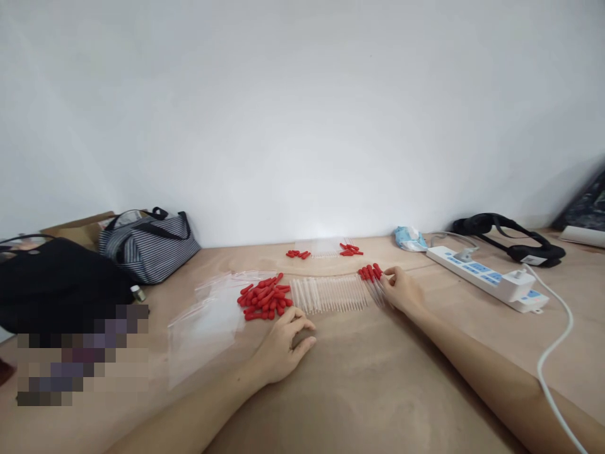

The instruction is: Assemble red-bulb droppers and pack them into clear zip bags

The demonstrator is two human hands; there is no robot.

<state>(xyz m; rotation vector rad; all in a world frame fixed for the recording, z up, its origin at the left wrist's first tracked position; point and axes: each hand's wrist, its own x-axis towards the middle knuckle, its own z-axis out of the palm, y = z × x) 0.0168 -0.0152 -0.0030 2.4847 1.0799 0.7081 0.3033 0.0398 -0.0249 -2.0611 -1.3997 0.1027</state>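
Observation:
A pile of small red bulbs [265, 297] lies left of centre on the table. Just below it rests my left hand [286, 343], its fingers apart and nothing in them. To the right of the pile, a row of thin clear tubes [328, 294] lies side by side. Several red-topped tubes [369, 273] lie at the row's right end. The fingers of my right hand [394, 287] are closed at the rightmost red-topped tube, pinching it near the bulb. Clear plastic bags [208, 328] spread out left of the pile.
Farther back lie more red bulbs [297, 254] and clear tubes. A power strip [486, 277] with a white cable, a black headset [510, 239] and a blue mask [410, 238] are at right. Striped [151, 246] and black [61, 284] bags stand at left.

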